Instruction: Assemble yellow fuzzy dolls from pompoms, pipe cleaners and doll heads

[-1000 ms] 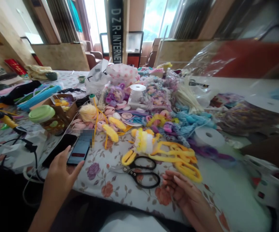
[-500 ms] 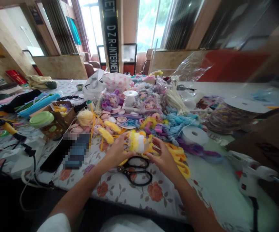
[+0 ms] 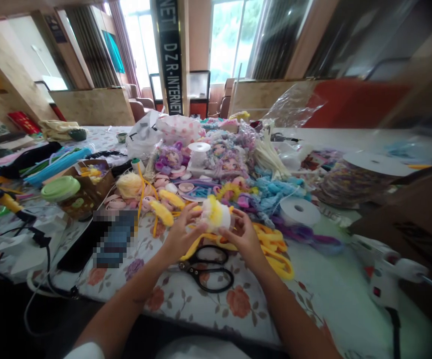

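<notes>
Between my two hands is a small white cylinder-like piece with a fluffy yellow and pale band (image 3: 216,213); its exact kind is unclear. My left hand (image 3: 182,234) is closed on its fluffy left side. My right hand (image 3: 244,235) grips the smooth white end, with thumb and fingers bent around it. Just below the hands, black-handled scissors (image 3: 214,271) lie on the flowered cloth (image 3: 201,311). A yellow fuzzy strip (image 3: 276,254) runs under and to the right of my right hand. Two yellow fuzzy pieces (image 3: 162,213) lie left of my left hand.
A phone (image 3: 116,239) and a lidded cup (image 3: 64,194) stand or lie at left. Doll heads and coloured fuzzy strips are heaped behind the hands. A white spool (image 3: 300,212) is on the right, with a glue gun (image 3: 384,279) and a cardboard box (image 3: 403,214) beyond.
The white and yellow piece has turned, with its white end now facing right. My right hand has come in from beside it and closed around that end.
</notes>
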Motion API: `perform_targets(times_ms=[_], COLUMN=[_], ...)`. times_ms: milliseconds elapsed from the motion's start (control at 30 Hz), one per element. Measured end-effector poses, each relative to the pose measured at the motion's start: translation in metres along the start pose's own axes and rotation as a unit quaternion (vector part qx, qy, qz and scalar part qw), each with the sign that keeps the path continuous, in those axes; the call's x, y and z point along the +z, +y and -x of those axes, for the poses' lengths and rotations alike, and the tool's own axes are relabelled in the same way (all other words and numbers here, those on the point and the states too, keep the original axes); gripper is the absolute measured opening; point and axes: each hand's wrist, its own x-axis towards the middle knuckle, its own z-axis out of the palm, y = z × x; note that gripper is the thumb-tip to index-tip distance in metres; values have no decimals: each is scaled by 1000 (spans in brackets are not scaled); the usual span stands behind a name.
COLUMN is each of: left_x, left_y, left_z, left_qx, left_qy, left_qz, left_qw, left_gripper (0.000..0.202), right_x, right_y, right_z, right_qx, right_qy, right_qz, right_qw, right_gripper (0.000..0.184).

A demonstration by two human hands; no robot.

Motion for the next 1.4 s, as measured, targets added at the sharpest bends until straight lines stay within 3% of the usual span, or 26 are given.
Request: perform_targets(times_ms=[100,200,300,433,567,733,933,1033,1167,1400], left_x=[-2,-1,2,3,-2,-11,-10,-4,-4,-28], left_y=[15,24,26,18,13,34,54,51,44,22], left_z=[-1,-1,-1,-1,-4,-20,-42,-45,-43,-32], left_qx=[78,151,211,254,241,227,218,206,186,123], left_qy=[-9,-23,-16,47,79,112,41,41,81,139], left_qz=[35,36,25,-5,-18,-64,-118,-100,-60,-123], left_qw=[996,988,977,966,967,965,968,973,977,975], left_gripper=[48,45,45,48,49,21,27,11,10,20], right_x=[-1,0,1,-2,-7,-8,1,2,2,2], right_y=[-11,-21,-26,-24,-22,-21,-21,-20,-17,-21], right_z=[2,5,9,12,12,14,19,20,21,20], right_qx=[39,71,109,113,93,96,127,141,146,147], right_qy=[-18,-78,-118,-139,-158,-192,-181,-179,-164,-166], right_qz=[-162,-286,-346,-398,-421,-407,-352,-338,-340,-371], right_qw=[986,952,924,900,888,888,909,913,914,902], right_gripper=[48,34,33,35,36,34,49,53,53,48])
